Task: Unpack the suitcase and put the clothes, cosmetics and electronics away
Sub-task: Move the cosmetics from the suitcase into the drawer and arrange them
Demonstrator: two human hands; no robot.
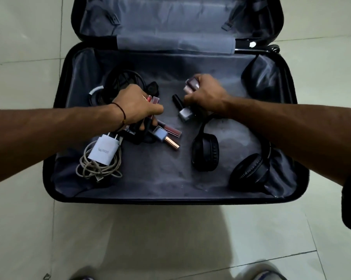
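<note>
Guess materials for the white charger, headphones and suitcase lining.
White charger: hard plastic, smooth and fairly matte; crisp moulded edges, printed logo. Headphones: black matte plastic cups, with pads that are probably soft leatherette, judging by the dull sheen and puffy rims. Suitcase lining: thin woven synthetic fabric, likely polyester; it creases and has a faint sheen.

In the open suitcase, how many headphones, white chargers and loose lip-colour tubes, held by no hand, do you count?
Headphones: 1
White charger: 1
Loose tubes: 2
Total: 4
</note>
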